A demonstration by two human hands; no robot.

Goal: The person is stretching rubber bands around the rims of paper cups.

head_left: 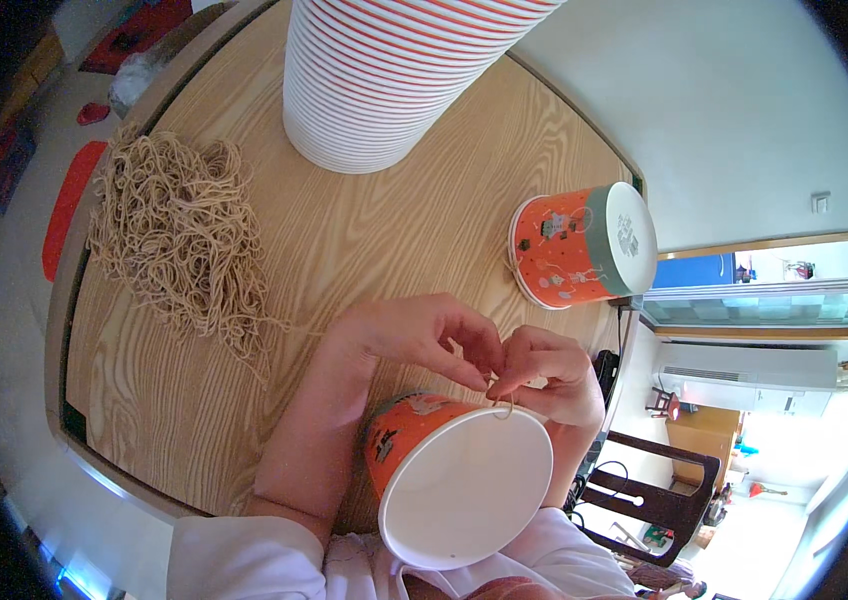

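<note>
Left hand [426, 335] and right hand [551, 376] pinch thin cord [511, 406] at rim of near paper bucket [464, 487]; loop made, knot apparently unfinished (fingers hide much). Cord heap [179, 235] left on desk [344, 230]; bucket stack [394, 85] far, no cords showing.

Near tub [469, 485]: I see plain white inside, orange outside with dark and pale figures.
Far tub [556, 250]: orange with pale and dark figures, grey-green band, white end.
Stacked tubs [374, 95]: white, striped orange-red.
Cord heap [184, 235]: I read it as tan.
Tabletop [424, 235]: light brown woodgrain.
</note>
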